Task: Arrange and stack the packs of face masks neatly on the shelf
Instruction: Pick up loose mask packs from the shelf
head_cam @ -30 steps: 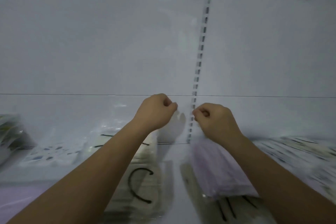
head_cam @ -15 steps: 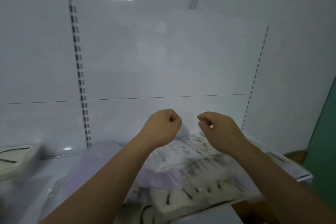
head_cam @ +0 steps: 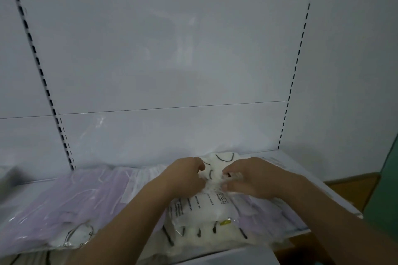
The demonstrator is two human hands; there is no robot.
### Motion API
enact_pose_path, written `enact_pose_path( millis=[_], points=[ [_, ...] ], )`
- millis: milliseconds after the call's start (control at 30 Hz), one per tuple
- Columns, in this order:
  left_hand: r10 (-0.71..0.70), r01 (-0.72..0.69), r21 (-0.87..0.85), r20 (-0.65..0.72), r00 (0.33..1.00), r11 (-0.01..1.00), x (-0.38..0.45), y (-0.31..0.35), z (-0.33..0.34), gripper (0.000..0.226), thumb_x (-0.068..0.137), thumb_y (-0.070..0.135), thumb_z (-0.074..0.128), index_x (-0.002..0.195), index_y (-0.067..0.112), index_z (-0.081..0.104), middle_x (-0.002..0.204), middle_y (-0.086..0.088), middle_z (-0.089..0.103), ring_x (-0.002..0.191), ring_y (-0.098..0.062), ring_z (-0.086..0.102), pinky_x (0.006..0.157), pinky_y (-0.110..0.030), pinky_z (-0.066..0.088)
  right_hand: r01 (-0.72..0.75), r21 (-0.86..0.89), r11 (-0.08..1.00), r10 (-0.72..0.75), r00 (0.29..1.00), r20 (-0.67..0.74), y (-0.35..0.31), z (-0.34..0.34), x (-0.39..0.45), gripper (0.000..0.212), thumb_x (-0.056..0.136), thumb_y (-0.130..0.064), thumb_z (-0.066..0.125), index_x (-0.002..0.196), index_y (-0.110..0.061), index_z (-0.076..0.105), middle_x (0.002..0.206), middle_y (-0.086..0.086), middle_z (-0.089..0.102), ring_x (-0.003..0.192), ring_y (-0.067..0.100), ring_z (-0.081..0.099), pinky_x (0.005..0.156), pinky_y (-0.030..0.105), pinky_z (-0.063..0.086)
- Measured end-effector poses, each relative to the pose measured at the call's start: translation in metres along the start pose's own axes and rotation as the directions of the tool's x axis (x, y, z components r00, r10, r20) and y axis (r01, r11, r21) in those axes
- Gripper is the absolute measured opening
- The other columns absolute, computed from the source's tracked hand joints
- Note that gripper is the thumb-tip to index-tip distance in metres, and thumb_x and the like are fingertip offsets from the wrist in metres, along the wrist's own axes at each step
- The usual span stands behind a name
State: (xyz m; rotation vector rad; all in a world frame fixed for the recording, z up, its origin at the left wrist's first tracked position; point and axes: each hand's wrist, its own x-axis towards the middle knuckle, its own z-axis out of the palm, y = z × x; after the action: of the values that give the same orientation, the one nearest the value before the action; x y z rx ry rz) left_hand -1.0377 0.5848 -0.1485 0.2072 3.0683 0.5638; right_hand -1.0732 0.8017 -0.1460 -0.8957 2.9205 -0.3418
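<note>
A clear pack of white face masks with black ear loops [head_cam: 206, 206] lies on top of the pile on the white shelf [head_cam: 286, 163]. My left hand [head_cam: 185, 175] and my right hand [head_cam: 247, 176] both grip the crumpled plastic near the pack's far end, fingers curled into it and close together. Lilac mask packs [head_cam: 71, 204] are spread over the shelf to the left, and more lilac packs [head_cam: 269, 213] lie under my right forearm. A white pack with a looped strap [head_cam: 79, 236] sits at the front left.
The white back panel [head_cam: 172, 60] rises behind the shelf, with slotted uprights at left [head_cam: 41, 75] and right [head_cam: 295, 75]. A wooden surface [head_cam: 353, 191] and a green wall [head_cam: 389, 189] stand beyond the shelf's right end.
My view swung right along the shelf. Both hands came down from in front of the back panel onto the white mask pack and took hold of its plastic.
</note>
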Motion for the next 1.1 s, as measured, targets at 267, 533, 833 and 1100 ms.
enact_pose_path(
  millis=[267, 533, 833, 1100],
  points=[
    [0.022, -0.024, -0.096, -0.026, 0.999, 0.995, 0.001, -0.011, -0.002, 0.043, 0.09, 0.03, 0.065, 0.13, 0.017, 0.058, 0.114, 0.006, 0.061, 0.1, -0.011, 0.056, 0.081, -0.02, 0.041, 0.052, 0.11, 0.993, -0.04, 0.993, -0.107, 0.018, -0.011, 0.02, 0.043, 0.103, -0.044, 0.043, 0.071, -0.016, 0.046, 0.064, -0.005, 0.048, 0.058, 0.007, 0.045, 0.064, 0.03, 0.039],
    [0.064, -0.059, 0.08, -0.069, 0.996, 0.995, 0.014, 0.0, -0.003, 0.052, 0.09, 0.049, 0.065, 0.134, 0.024, 0.055, 0.125, 0.003, 0.064, 0.108, -0.016, 0.058, 0.088, -0.029, 0.048, 0.046, 0.111, 0.993, -0.038, 0.996, -0.076, 0.005, -0.007, 0.016, 0.03, 0.096, -0.054, 0.051, 0.096, -0.027, 0.064, 0.088, -0.011, 0.066, 0.082, 0.005, 0.06, 0.08, 0.03, 0.05],
    [-0.024, 0.009, -0.052, -0.298, 0.954, 0.999, 0.026, -0.008, -0.003, 0.025, 0.102, 0.041, 0.05, 0.102, 0.021, 0.064, 0.092, 0.004, 0.07, 0.084, -0.017, 0.063, 0.076, -0.032, 0.052, 0.079, -0.007, 0.997, -0.079, 0.983, -0.167, 0.006, -0.011, 0.027, 0.032, 0.102, -0.033, 0.046, 0.075, -0.016, 0.046, 0.066, -0.003, 0.052, 0.068, 0.021, 0.057, 0.062, 0.032, 0.039],
    [-0.091, 0.085, -0.084, -0.078, 0.993, 0.993, 0.025, -0.022, -0.012, 0.024, 0.093, 0.018, 0.059, 0.114, 0.019, 0.069, 0.114, 0.003, 0.068, 0.103, -0.015, 0.061, 0.09, -0.026, 0.05, 0.066, 0.059, 0.996, -0.065, 0.998, -0.023, 0.004, -0.007, 0.023, 0.038, 0.088, -0.057, 0.063, 0.117, -0.031, 0.065, 0.107, -0.015, 0.067, 0.091, 0.0, 0.062, 0.086, 0.027, 0.052]
  ],
)
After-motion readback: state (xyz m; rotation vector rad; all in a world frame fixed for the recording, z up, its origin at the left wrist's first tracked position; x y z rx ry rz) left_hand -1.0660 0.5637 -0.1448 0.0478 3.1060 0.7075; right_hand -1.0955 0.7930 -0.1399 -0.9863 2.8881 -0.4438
